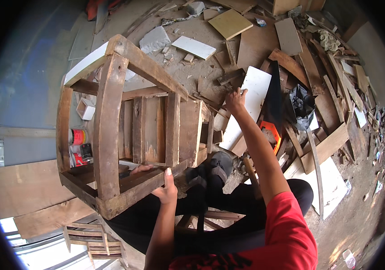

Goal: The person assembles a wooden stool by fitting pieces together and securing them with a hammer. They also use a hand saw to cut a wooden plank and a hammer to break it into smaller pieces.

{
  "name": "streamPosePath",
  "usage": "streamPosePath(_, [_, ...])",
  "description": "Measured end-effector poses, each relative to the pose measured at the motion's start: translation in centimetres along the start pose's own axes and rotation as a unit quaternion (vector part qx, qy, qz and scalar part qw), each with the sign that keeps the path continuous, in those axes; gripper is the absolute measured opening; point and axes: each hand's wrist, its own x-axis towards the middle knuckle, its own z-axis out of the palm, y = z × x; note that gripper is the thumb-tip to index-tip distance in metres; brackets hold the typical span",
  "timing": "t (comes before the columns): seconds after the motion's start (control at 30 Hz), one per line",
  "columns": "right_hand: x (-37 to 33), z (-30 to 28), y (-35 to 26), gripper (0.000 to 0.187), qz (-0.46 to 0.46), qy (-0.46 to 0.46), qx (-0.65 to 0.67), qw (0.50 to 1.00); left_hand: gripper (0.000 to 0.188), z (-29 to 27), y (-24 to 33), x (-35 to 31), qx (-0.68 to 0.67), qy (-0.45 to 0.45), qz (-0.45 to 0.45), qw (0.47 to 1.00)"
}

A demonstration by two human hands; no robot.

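Note:
A worn brown wooden stool frame (108, 130) lies tilted on its side at the left, over my legs. My left hand (166, 191) is wrapped round its near lower rail, thumb on top, with fingertips showing inside the frame. Out ahead, my right arm stretches to the far side of my feet. My right hand (236, 101) is closed, fingers curled, at the left edge of a long white board (255, 92). What its fingers hold, if anything, is hidden. Beside that board lies an orange handle (271, 135) with a dark tapered blade, like a handsaw.
Scrap boards (327, 144) and sticks pile up at the right, with a black plastic bag (301, 105) among them. A grey stone block (155, 39) lies far off. Red cans (79, 136) stand behind the frame. Near my knee is a wooden handle (251, 176).

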Motion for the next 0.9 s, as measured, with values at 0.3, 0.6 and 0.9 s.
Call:
streamPosePath(0.3, [1.8, -1.6, 5.0, 0.066, -0.019, 0.034, 0.083, 0.996, 0.071, -0.1, -0.5, 0.9, -0.009, -0.003, 0.005, 1.000])
streamPosePath(0.6, [1.0, -7.5, 15.3, 0.057, 0.121, 0.145, 0.186, 0.964, 0.081, 0.3, 1.2, 2.7, -0.150, 0.016, -0.142, 0.978])
streamPosePath(0.9, [-13.7, -17.0, 14.2, 0.048, 0.054, 0.251, 0.722, 0.643, 0.091, 0.3, 1.3, 3.5, -0.180, 0.023, -0.108, 0.977])
